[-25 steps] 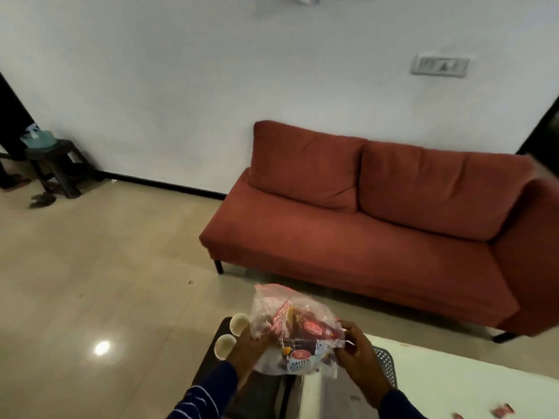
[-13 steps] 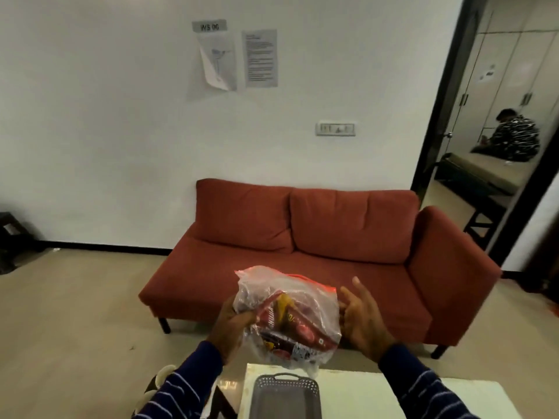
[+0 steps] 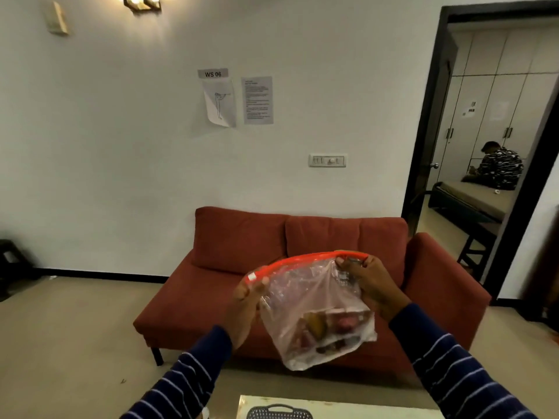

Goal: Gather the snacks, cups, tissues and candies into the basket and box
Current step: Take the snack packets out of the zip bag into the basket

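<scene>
Clear plastic bag (image 3: 314,313) of snacks hangs in the air above the desk (image 3: 348,408) and basket (image 3: 279,412); left hand (image 3: 246,306) and right hand (image 3: 370,285) each grip an end of its orange zip

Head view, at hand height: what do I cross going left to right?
Left hand pinching the zip strip's left end → clear zip bag of snacks → right hand gripping the strip's right end → red sofa's armrest.
</scene>
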